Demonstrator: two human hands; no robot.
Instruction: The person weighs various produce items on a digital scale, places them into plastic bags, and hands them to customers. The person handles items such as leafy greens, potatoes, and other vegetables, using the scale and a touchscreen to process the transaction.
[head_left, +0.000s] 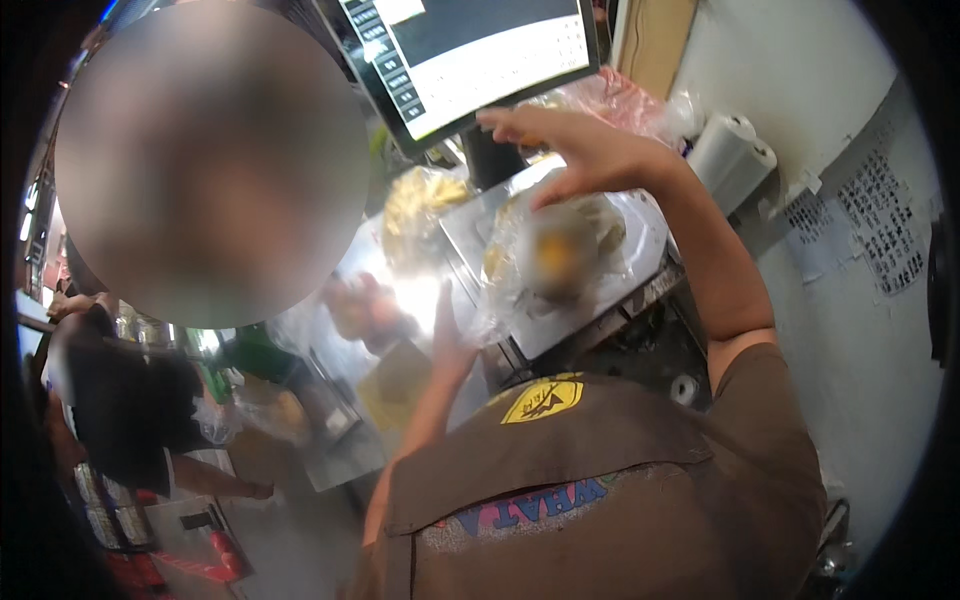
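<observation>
Below the edge of a lit screen, my right hand is raised with thumb and fingers apart, holding nothing. Beneath it a clear plastic bag with yellowish contents lies on a metal plate; part of it is blurred. My left hand is beside the bag's left side, one finger pointing up; glare and blur hide what it touches. Left of that hand are blurred reddish round items in clear plastic. Another clear bag with yellow contents stands behind, left of the screen's dark stand.
Rolls of clear plastic bags stand at the right by a wall with papers bearing writing. A pink plastic bag lies behind my right hand. At the left are a person in dark clothes and another, blurred person close by.
</observation>
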